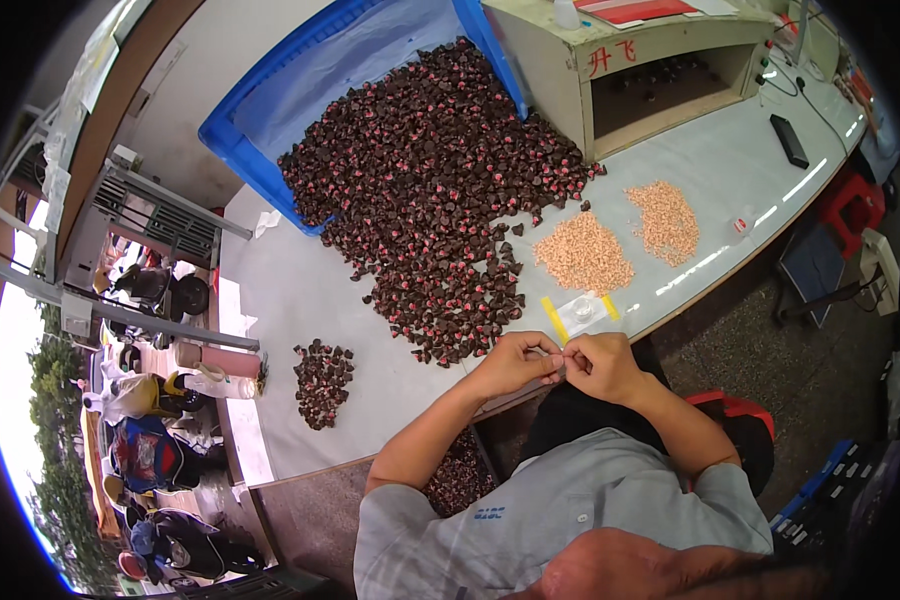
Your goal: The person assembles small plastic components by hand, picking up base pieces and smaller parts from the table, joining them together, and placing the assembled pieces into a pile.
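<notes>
At the near edge of the table, my left hand [518, 364] and my right hand [604, 366] meet with fingertips pinched together. Whatever they hold between them is too small to make out. Just beyond them, a small clear piece [583, 311] lies between two strips of yellow tape [554, 320]. Behind that is a heap of tiny peach-coloured parts [584, 254], and a second peach heap [666, 224] sits to its right. A large pile of small dark brown and pink parts [420, 170] spreads to the left of these heaps.
A tipped blue bin [245, 165] backs the dark pile. A pale open-fronted box [580, 95] stands at the far right of it. A smaller dark cluster [322, 385] lies at left; a black bar-shaped object [789, 141] lies at right. Below the table edge, a container holds dark parts [460, 475].
</notes>
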A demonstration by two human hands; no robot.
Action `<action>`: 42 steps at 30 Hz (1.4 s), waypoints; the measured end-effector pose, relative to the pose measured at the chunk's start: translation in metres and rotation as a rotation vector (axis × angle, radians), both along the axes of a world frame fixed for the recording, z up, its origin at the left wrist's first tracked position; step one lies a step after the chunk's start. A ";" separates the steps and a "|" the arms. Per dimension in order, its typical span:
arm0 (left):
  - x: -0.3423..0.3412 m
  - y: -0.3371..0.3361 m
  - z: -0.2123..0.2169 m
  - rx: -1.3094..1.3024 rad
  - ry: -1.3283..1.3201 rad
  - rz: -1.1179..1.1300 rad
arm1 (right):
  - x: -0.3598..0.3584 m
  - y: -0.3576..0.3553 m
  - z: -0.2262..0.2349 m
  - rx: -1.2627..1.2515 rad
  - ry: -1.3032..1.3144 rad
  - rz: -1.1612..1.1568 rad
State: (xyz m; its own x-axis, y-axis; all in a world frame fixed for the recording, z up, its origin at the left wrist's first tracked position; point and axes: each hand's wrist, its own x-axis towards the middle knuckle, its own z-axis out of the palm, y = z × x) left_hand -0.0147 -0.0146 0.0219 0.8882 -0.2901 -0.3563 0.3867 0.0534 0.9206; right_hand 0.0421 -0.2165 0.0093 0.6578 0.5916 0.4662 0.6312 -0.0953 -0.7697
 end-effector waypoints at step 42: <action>0.003 0.020 -0.020 -0.231 0.143 0.124 | 0.078 0.003 0.049 -0.779 -0.564 0.135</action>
State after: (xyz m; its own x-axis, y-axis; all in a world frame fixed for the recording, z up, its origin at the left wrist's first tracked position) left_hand -0.0116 0.0053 0.0017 0.8674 -0.2708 -0.4174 0.4891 0.3099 0.8153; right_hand 0.1200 -0.2137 0.0580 0.3619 0.9220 0.1376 0.9311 -0.3502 -0.1023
